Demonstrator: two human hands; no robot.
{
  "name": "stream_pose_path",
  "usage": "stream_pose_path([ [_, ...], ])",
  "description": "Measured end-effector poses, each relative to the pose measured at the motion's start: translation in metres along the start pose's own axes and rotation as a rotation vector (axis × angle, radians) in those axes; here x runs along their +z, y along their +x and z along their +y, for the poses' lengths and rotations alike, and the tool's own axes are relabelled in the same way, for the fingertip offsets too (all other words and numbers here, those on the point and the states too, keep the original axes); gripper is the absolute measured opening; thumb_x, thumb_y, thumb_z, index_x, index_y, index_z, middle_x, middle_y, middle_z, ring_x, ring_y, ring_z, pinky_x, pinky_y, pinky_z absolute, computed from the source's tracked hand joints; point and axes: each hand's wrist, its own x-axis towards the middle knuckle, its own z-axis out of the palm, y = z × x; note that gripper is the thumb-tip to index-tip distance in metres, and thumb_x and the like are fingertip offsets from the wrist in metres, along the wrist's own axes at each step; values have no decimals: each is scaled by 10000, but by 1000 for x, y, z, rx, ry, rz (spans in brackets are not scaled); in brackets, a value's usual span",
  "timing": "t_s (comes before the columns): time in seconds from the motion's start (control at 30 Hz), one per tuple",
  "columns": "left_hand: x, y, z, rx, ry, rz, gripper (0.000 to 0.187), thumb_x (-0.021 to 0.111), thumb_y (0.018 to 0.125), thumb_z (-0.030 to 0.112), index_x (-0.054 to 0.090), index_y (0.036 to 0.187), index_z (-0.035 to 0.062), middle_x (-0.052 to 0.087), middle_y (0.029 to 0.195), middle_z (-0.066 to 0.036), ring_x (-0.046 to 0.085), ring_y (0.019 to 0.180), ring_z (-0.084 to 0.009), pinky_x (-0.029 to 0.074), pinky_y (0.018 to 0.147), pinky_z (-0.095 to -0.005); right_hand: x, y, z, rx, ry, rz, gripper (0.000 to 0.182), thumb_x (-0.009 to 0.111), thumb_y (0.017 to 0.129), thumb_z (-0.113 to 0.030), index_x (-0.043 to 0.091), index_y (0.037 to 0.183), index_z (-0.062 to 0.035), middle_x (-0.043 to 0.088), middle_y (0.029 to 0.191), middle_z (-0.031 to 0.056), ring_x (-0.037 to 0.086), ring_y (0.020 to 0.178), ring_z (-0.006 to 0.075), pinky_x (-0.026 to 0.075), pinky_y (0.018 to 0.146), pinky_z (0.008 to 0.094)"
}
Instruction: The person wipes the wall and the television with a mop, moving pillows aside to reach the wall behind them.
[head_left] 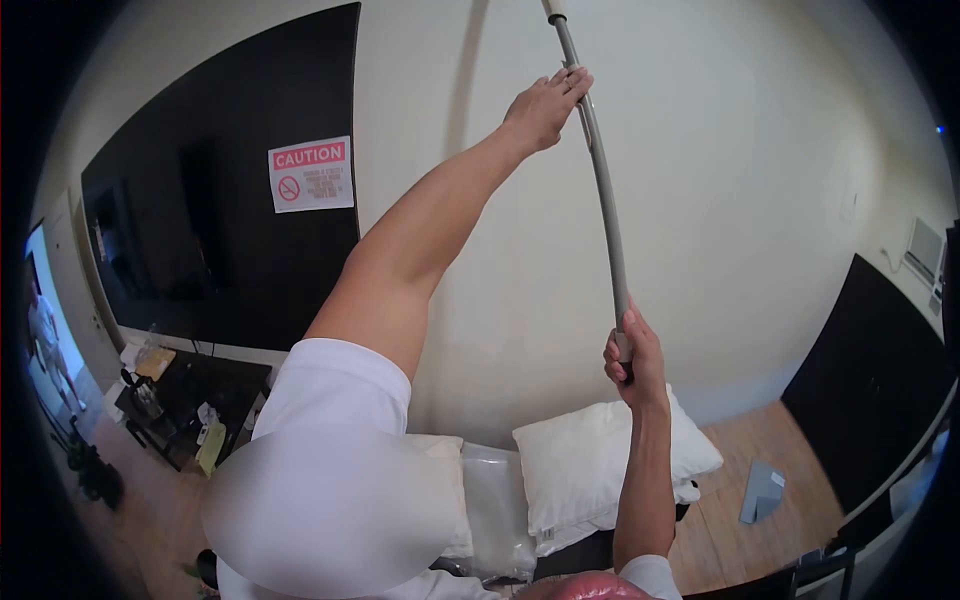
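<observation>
A slim grey pole (606,200) rises in front of the pale wall, slightly bent in this view. Its top end runs into a thicker, lighter section and leaves the frame. My right hand (637,355) is wrapped round its lower end, close to a dark tip. Higher up, at the end of my outstretched arm, my left hand (545,108) has its fingers laid across the pole and closed on it. The thumb side of that hand is partly hidden.
Cream pillows (575,465) and a clear plastic bag (495,510) lie below. To the left are a black wall panel (230,230) with a caution sign (311,174), a dark table (200,390) bearing items, and a distant person (48,335). A grey flat piece (762,490) lies on the wooden floor.
</observation>
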Motion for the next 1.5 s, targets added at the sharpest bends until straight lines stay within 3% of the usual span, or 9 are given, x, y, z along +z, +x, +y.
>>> stream_pose_path([
  [0.27, 12, -60, 55, 51, -64, 68, 758, 558, 866, -123, 390, 1567, 112, 435, 1622, -85, 465, 1453, -309, 468, 1143, -413, -46, -55, 33, 88, -35, -11, 678, 540, 1079, -445, 315, 1640, -138, 455, 606, -20, 354, 405, 57, 288, 361, 213],
  [0.47, 13, -115, 120, 99, -8, 79, 542, 582, 909, -8, 516, 1443, 59, 546, 1518, -111, 558, 1356, -335, 479, 1098, -444, -100, -126, 81, 167, -48, 86, 599, 567, 1071, -425, 439, 1564, -111, 478, 608, 2, 379, 407, 73, 307, 366, 220],
  [0.8, 7, -97, 136, 136, 203, 134, 563, 785, 869, 278, 596, 1394, 200, 418, 1635, 6, 492, 1414, -299, 416, 1158, -519, -182, -236, 73, 253, -149, 290, 330, 636, 1043, -394, 657, 1089, -68, 544, 603, 3, 434, 422, 66, 296, 360, 217],
  [0.93, 26, -74, 135, 206, 127, -150, 436, 823, 809, 432, 691, 1146, 189, 630, 1372, 21, 498, 1411, -277, 422, 1179, -441, -197, -274, 52, 274, -190, 374, 323, 646, 1037, -394, 597, 894, -109, 540, 607, -2, 419, 436, 62, 283, 380, 218],
  [0.97, 25, -68, 141, 255, 168, -227, 410, 822, 793, 470, 708, 1048, 171, 695, 1247, 30, 508, 1404, -273, 435, 1169, -409, -210, -283, 47, 286, -197, 377, 323, 646, 1037, -394, 597, 894, -109, 540, 607, -2, 419, 436, 62, 283, 380, 218],
  [1.03, 25, -68, 151, 274, 158, -163, 393, 797, 793, 510, 709, 931, 154, 721, 1028, 42, 594, 1289, -260, 483, 1097, -348, -242, -306, 34, 286, -295, 381, 520, 634, 1040, -420, 590, 1407, -55, 506, 634, -21, 423, 492, 39, 276, 417, 208],
  [1.07, 20, -65, 158, 279, 130, -165, 400, 784, 798, 523, 709, 921, 149, 724, 1021, 32, 627, 1211, -261, 503, 1053, -357, -229, -313, 14, 218, -342, 398, 321, 667, 1029, -388, 670, 951, -77, 485, 614, -53, 415, 491, 31, 276, 422, 205],
  [1.27, 46, -91, 227, 264, 125, 77, 453, 704, 848, 561, 700, 865, 109, 727, 912, -39, 686, 984, -274, 540, 941, -388, -256, -367, -67, 261, -822, 564, 382, 750, 984, -287, 718, 1237, -2, 427, 656, -117, 361, 534, -12, 239, 473, 197],
  [1.5, 50, -119, 292, 174, 109, 310, 468, 621, 902, 501, 678, 819, 44, 695, 819, -139, 687, 918, -353, 530, 916, -433, -267, -424, -149, 274, -1169, 653, 302, 747, 983, -296, 773, 1062, -6, 469, 644, -97, 385, 548, 6, 250, 488, 219],
])
